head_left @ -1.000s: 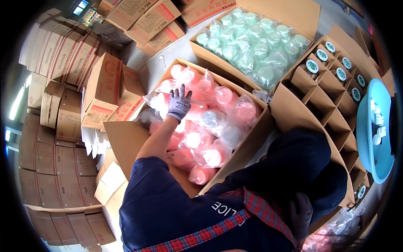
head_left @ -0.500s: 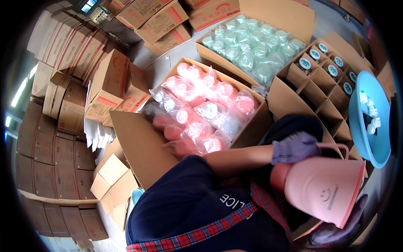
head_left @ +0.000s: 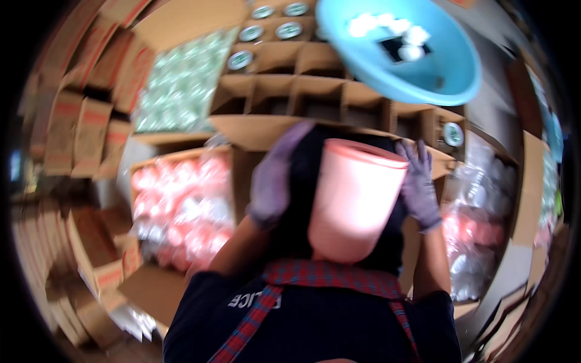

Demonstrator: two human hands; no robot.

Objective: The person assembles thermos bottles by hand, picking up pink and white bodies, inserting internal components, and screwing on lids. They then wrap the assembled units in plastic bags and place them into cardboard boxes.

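Note:
A pink jug (head_left: 354, 202) lies in my lap against my body. Its wide end, with a darker pink rim, points away from me and its narrower end rests near my plaid apron strap (head_left: 333, 278). My left hand (head_left: 272, 178), in a purple-grey glove and blurred, is held off the jug's left side with fingers stretched out. My right hand (head_left: 419, 184), gloved alike, stands beside the jug's right rim with its fingers apart. Whether its fingertips touch the rim I cannot tell. The jug's handle is out of sight.
Ahead stands a divided carton (head_left: 321, 57) with several green-topped items. A blue basin (head_left: 448, 85) holding small white pieces overlaps it. Plastic-wrapped pink goods (head_left: 187, 206) and green goods (head_left: 184, 81) fill boxes at left; more wrapped goods (head_left: 472, 224) sit at right. Stacked cartons (head_left: 78, 130) line the far left.
My view has swung right, toward the basin. The jug has turned from lying sideways to pointing away from me. My left hand has come off it; my right moved from its base to beside its rim.

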